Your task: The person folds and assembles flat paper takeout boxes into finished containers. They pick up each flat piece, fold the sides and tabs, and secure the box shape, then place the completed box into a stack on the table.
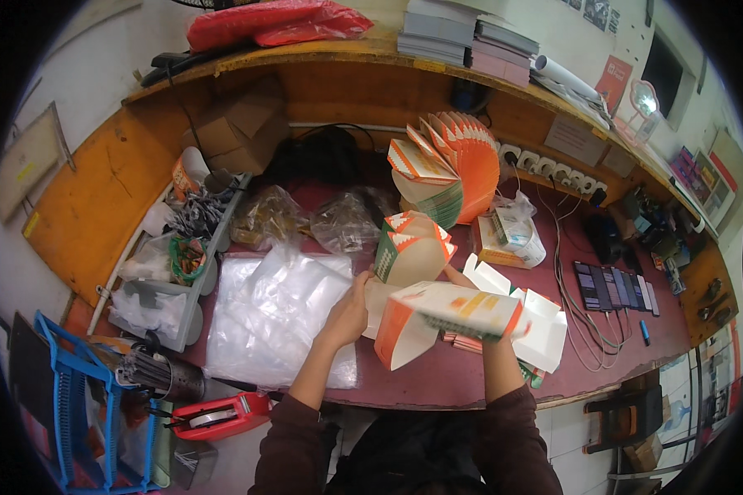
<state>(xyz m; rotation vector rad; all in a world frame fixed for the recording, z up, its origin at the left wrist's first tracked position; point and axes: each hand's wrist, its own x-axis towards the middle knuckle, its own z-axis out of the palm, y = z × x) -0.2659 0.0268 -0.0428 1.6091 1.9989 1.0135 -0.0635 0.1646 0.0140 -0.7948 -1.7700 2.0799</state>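
Orange, white and green card makes the box (470,307) in front of you, tipped on its side above the dark red table (404,393). Your left hand (347,313) has its fingers bent, pinching the box's pale edge. Your right hand (460,279) is mostly hidden behind the box, so I cannot tell how its fingers are set. Just past the box is a short stack of orange and green card boxes (415,257). Farther back curves a tall orange stack of card boxes (477,177). Shiny clear plastic bags (276,318) lie on the left.
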